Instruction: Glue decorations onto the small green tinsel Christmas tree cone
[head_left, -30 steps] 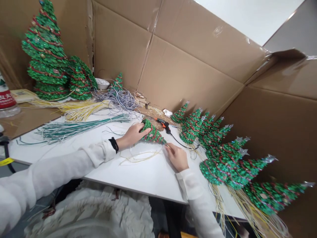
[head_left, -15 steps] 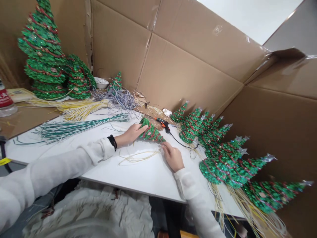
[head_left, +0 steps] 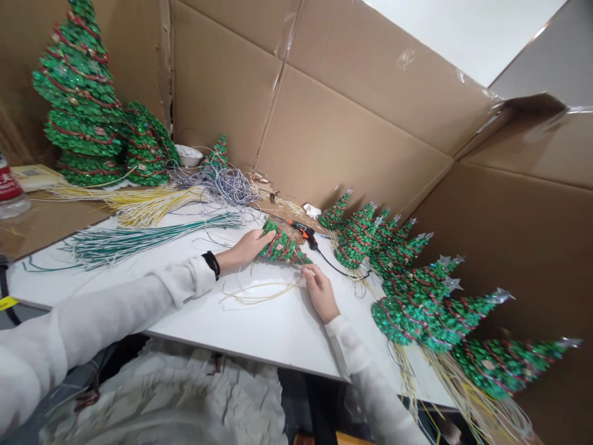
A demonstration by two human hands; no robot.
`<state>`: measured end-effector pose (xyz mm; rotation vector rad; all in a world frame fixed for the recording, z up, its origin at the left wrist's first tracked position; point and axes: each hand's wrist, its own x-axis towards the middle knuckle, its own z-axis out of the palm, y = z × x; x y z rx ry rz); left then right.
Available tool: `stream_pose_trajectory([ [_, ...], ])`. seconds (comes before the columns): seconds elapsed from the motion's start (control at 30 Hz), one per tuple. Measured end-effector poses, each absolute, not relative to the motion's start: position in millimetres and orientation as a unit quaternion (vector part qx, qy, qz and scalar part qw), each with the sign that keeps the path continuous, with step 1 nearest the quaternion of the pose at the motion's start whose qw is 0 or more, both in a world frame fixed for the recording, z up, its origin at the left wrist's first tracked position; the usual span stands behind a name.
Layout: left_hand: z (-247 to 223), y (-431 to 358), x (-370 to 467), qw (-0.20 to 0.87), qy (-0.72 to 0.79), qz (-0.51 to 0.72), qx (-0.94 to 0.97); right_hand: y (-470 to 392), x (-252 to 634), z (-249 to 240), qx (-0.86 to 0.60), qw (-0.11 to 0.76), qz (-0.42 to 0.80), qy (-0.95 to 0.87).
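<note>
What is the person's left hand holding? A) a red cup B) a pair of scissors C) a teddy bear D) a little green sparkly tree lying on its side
D: the left hand grips the wide base of the small green sequinned tree with red garland, which lies sideways on the white table.

Bottle (head_left: 8, 191) at the left edge of the table: red label carries a white character, partly cut off, resembling "天"; no other text is legible

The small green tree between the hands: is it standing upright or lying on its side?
On its side. The small green tree lies on the white table, its base held by the left hand, its tip at the right hand.
</note>
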<state>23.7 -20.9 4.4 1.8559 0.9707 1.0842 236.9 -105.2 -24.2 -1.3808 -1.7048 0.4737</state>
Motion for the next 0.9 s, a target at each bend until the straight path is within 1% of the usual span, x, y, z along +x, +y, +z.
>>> stream_pose_trajectory([
  [0.1, 7, -20, 25, 0.385, 0.382, 0.419, 0.728, -104, 238, -25, -0.541, 0.454, 0.23, -0.669],
  [0.2, 10, -22, 25, 0.387, 0.381, 0.417, 0.729, -104, 239, -26, -0.532, 0.464, 0.298, -0.642],
  [0.33, 12, -29, 26, 0.358, 0.42, 0.412, 0.725, -106, 237, -25, -0.518, 0.462, 0.37, -0.617],
  [0.4, 12, -32, 26, 0.34, 0.444, 0.411, 0.72, -107, 236, -23, -0.523, 0.458, 0.36, -0.622],
  [0.5, 18, -32, 21, 0.326, 0.453, 0.397, 0.729, -106, 234, -21, -0.546, 0.44, 0.304, -0.644],
  [0.53, 23, -31, 18, 0.305, 0.456, 0.379, 0.745, -106, 235, -21, -0.552, 0.436, 0.289, -0.649],
  [0.57, 29, -30, 15, 0.261, 0.474, 0.345, 0.767, -105, 235, -21, -0.557, 0.43, 0.28, -0.653],
  [0.63, 46, -28, 10, 0.122, 0.513, 0.268, 0.806, -105, 236, -20, -0.566, 0.411, 0.278, -0.658],
  [0.7, 65, -27, 10, -0.019, 0.495, 0.248, 0.832, -104, 236, -16, -0.578, 0.392, 0.282, -0.658],
  [0.73, 73, -26, 14, -0.069, 0.469, 0.244, 0.846, -104, 237, -14, -0.58, 0.387, 0.284, -0.658],
  [0.83, 85, -22, 34, -0.127, 0.36, 0.185, 0.906, -100, 237, -2, -0.591, 0.371, 0.281, -0.659],
  [0.9, 84, -17, 47, -0.144, 0.327, 0.128, 0.925, -96, 236, 6, -0.595, 0.361, 0.276, -0.663],
])
